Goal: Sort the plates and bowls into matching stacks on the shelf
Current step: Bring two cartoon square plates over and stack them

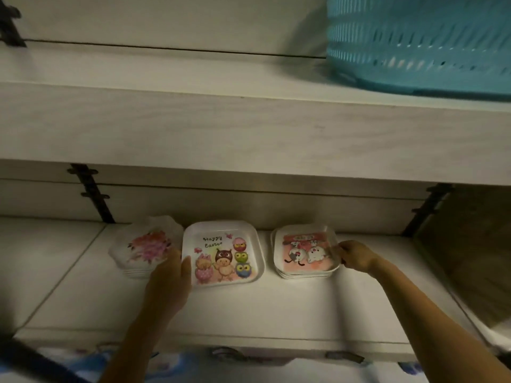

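Observation:
Three groups of dishes stand in a row on the lower white shelf [249, 308]. On the left is a stack of wavy-edged plates with pink flowers [143, 246]. In the middle lies a square "Happy Easter" plate [224, 251] with chicks and owls. On the right is a stack of square pink cartoon plates [304, 251]. My left hand [170, 283] holds the left edge of the Easter plate, with the thumb on its rim. My right hand [356, 257] grips the right edge of the top pink cartoon plate.
An upper white shelf [249, 128] overhangs the dishes and carries a teal slotted basket [420, 42] at the top right. Dark brackets [94, 194] sit against the back wall. A patterned cloth [177, 366] shows below the shelf's front edge.

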Demonstrator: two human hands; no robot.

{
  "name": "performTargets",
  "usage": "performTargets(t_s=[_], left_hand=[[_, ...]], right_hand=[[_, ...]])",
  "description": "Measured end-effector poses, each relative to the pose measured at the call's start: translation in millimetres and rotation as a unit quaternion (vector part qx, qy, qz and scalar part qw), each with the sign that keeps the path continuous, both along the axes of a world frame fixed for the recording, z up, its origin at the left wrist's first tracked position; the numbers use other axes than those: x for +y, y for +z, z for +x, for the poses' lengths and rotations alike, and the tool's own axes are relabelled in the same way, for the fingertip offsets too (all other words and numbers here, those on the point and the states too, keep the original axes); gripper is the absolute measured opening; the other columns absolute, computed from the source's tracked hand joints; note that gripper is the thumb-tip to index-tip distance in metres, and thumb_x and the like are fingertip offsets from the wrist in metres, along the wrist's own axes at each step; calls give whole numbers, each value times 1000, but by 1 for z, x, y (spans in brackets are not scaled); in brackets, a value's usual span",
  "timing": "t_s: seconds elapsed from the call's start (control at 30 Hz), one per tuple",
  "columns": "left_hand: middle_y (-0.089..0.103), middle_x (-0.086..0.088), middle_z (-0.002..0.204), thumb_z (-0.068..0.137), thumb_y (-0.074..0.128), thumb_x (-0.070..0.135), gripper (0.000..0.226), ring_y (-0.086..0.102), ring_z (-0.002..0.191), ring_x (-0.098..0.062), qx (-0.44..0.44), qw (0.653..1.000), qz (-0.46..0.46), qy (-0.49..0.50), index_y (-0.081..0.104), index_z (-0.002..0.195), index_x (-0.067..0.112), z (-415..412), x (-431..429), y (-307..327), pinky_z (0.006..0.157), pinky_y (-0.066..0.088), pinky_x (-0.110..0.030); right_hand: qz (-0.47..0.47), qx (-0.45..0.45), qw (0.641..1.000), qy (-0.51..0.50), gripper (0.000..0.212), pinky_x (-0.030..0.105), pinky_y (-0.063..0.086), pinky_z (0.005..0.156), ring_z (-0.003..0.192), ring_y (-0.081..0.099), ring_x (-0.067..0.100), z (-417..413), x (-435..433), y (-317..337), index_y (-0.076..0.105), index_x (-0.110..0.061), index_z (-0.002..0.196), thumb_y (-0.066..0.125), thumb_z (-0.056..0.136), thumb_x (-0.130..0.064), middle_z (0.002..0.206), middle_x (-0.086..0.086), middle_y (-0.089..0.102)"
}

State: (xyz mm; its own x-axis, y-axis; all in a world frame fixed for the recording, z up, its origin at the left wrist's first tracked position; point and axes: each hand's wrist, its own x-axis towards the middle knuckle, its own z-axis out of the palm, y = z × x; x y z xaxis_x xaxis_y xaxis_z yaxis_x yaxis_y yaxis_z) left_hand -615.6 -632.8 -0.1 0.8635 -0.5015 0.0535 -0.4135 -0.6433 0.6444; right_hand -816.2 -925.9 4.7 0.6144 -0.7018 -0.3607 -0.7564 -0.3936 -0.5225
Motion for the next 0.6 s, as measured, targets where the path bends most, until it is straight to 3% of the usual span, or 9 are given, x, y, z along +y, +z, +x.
performTargets(t_s=[0.07, 0.17, 0.27, 0.37, 0.5, 0.6], left_hand=[[59, -14, 78, 98, 35, 20, 18, 62, 72, -30, -7, 1000, 0, 3, 41, 86, 9, -5, -9, -1, 63, 52, -38], [56, -13, 78, 97, 36, 20, 17, 60, 72, -29, -17, 1000, -2, 2, 39, 83, 11, -11, -21, -1, 60, 50, -35], [59, -14, 80, 98, 36, 21, 18, 61, 72, -25, -21, 1000, -3, -12, 44, 86, 9, -17, -35, -3, 59, 51, -35], [56, -10, 83, 98, 35, 22, 23, 61, 74, -24, -20, 1000, 4, -20, 48, 99, 3, -26, -55, -4, 59, 49, -34], [63, -13, 92, 99, 34, 21, 26, 65, 82, -25, 1, 999, 10, -32, 49, 107, 1, -40, -89, -4, 62, 50, -30], [63, -19, 110, 98, 34, 19, 32, 62, 98, -31, 18, 998, 24, -49, 44, 120, -2, -50, -116, -4, 73, 46, -32]], right_hand=[[10, 32, 999, 10, 38, 17, 34, 53, 58, 44, 9, 6, -7, -1, 53, -21, 64, 40, 99, -30, 63, -4, 51], [-34, 98, 994, 21, 33, 24, 39, 64, 74, 52, 17, 13, -17, -8, 57, -17, 76, 41, 96, -37, 83, 2, 58], [-103, 136, 985, 10, 38, 27, 39, 69, 81, 54, 20, 12, -20, -16, 46, -23, 61, 42, 93, -44, 86, 2, 58], [-151, 114, 982, -16, 42, 27, 41, 68, 79, 55, 21, 2, -18, -17, 41, -24, 62, 33, 94, -49, 83, 1, 57], [-171, 64, 983, -23, 35, 28, 39, 64, 76, 54, 22, -22, -17, -18, 49, -22, 74, 35, 94, -47, 80, 1, 57], [-187, 43, 981, -22, 32, 27, 37, 60, 75, 54, 20, -40, -14, -14, 56, -21, 83, 38, 94, -45, 80, 0, 58]])
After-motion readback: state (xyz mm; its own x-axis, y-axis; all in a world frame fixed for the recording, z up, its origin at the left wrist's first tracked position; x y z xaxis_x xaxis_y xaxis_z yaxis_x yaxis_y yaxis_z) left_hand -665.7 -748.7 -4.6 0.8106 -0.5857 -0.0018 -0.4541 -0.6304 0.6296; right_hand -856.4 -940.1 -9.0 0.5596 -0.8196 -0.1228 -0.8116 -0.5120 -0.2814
